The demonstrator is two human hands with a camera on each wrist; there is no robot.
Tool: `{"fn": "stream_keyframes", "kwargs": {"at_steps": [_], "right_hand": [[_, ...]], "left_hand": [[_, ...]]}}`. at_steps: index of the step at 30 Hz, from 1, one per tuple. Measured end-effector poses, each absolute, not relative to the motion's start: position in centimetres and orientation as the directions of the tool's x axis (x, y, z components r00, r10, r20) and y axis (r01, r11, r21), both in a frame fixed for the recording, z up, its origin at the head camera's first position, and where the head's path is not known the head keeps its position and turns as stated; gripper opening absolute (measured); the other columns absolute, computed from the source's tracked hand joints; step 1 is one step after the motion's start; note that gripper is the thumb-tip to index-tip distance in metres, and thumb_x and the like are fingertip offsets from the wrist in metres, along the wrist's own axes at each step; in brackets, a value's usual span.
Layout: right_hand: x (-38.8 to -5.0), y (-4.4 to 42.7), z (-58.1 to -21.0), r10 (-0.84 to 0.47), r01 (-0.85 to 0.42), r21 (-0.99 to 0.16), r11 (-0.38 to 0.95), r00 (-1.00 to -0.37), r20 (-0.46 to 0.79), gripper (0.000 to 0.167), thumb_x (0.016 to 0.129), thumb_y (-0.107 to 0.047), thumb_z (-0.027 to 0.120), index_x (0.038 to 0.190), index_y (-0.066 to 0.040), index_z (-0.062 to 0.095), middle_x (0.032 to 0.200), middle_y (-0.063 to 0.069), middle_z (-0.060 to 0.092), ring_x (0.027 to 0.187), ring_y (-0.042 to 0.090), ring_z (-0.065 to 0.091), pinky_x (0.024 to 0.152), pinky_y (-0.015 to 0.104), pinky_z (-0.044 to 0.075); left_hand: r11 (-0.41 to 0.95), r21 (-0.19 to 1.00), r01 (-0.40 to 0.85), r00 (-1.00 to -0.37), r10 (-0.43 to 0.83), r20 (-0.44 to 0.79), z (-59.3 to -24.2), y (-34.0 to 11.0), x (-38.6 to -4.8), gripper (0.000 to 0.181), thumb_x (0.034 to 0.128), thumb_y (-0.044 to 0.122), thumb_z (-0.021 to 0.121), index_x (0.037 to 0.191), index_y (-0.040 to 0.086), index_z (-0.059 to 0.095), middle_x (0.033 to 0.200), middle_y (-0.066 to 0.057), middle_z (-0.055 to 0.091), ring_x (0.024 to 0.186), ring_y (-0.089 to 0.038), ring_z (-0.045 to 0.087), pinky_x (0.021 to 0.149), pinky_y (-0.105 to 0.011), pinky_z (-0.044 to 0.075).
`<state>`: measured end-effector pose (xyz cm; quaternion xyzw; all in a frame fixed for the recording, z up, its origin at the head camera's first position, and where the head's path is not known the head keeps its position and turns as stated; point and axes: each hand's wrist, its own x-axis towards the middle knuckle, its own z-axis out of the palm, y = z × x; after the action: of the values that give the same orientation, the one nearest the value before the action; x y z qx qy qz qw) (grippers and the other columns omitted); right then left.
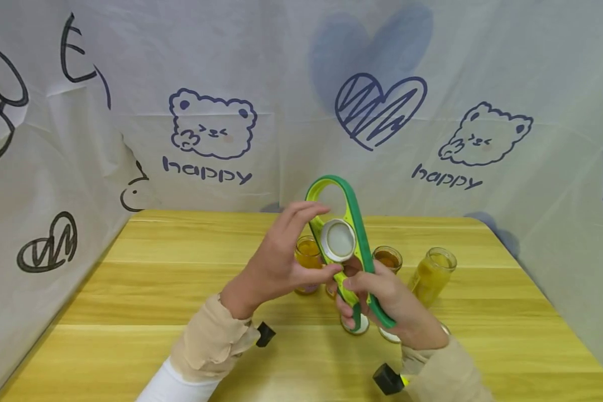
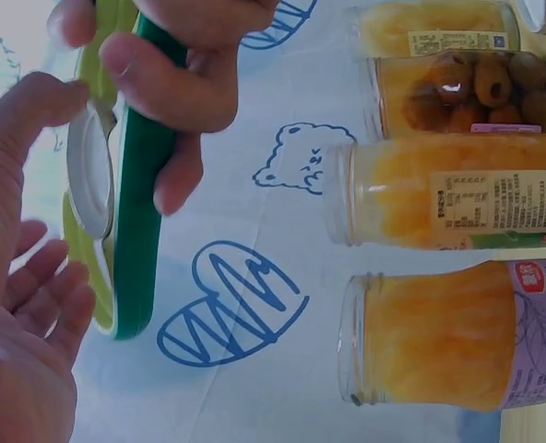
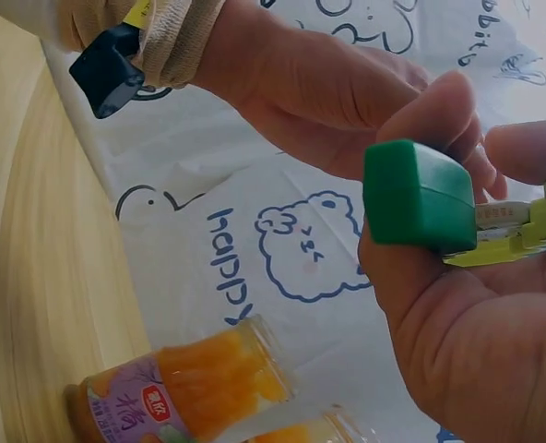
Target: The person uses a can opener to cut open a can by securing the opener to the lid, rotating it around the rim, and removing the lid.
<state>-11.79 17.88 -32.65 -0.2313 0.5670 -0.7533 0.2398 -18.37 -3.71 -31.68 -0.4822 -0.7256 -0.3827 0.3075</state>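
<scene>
My right hand (image 1: 394,298) grips the handles of a green and yellow-green jar opener (image 1: 359,231), raised above the table with its loop end up. Between the opener's arms sits a round white jar lid (image 1: 340,240), its inner side facing me. My left hand (image 1: 273,259) is spread around the lid from the left. Its thumb is at the lid's lower edge, and its fairly straight fingers reach across the opener above the lid. In the left wrist view, the left thumb meets the lid (image 2: 90,171) while the other fingers lie loosely beside the opener.
Several lidless glass jars stand behind the hands: an orange-filled jar (image 1: 307,254), a jar with dark round fruit (image 2: 494,88), and a yellowish jar (image 1: 432,276) at right. A loose lid (image 1: 357,325) lies on the wooden table (image 1: 171,268) near the right hand. Drawn-on white cloth (image 1: 291,67) surrounds the table.
</scene>
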Motion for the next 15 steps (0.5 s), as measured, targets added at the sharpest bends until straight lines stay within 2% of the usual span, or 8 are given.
{"fn": "stream_keyframes", "kwargs": {"at_steps": [6, 11, 15], "right_hand": [[-11.78, 17.58, -32.92, -0.593, 0.067, -0.983, -0.171, -0.803, 0.049, 0.019, 0.100, -0.010, 0.045, 0.116, -0.012, 0.055, 0.097, 0.002, 0.059, 0.064, 0.010, 0.057, 0.056, 0.028, 0.056], [-11.77, 17.48, -32.93, -0.594, 0.058, -0.986, -0.157, -0.803, 0.048, 0.017, 0.099, -0.008, 0.047, 0.112, -0.011, 0.057, 0.092, 0.000, 0.062, 0.062, 0.010, 0.059, 0.058, 0.028, 0.056], [-11.71, 17.44, -32.85, -0.593, 0.064, -0.987, -0.147, -0.804, 0.036, 0.015, 0.098, -0.008, 0.048, 0.111, -0.010, 0.056, 0.087, -0.001, 0.062, 0.060, 0.010, 0.059, 0.057, 0.027, 0.055]], "left_hand": [[0.300, 0.239, 0.924, -0.360, 0.466, 0.808, -31.97, -3.20, -18.04, 0.089, 0.0739, 0.022, 0.094, 0.147, -0.003, 0.048, 0.141, -0.018, 0.056, 0.132, -0.029, 0.058, 0.116, -0.038, 0.049], [0.335, 0.199, 0.921, -0.350, 0.487, 0.800, -32.13, -2.88, -17.69, 0.077, 0.0788, 0.020, 0.090, 0.142, -0.004, 0.054, 0.135, -0.018, 0.062, 0.123, -0.028, 0.066, 0.103, -0.031, 0.057], [0.371, 0.135, 0.919, -0.316, 0.486, 0.815, -32.06, -2.73, -17.38, 0.068, 0.0797, 0.019, 0.088, 0.137, -0.004, 0.059, 0.131, -0.019, 0.066, 0.116, -0.028, 0.070, 0.094, -0.028, 0.061]]}}
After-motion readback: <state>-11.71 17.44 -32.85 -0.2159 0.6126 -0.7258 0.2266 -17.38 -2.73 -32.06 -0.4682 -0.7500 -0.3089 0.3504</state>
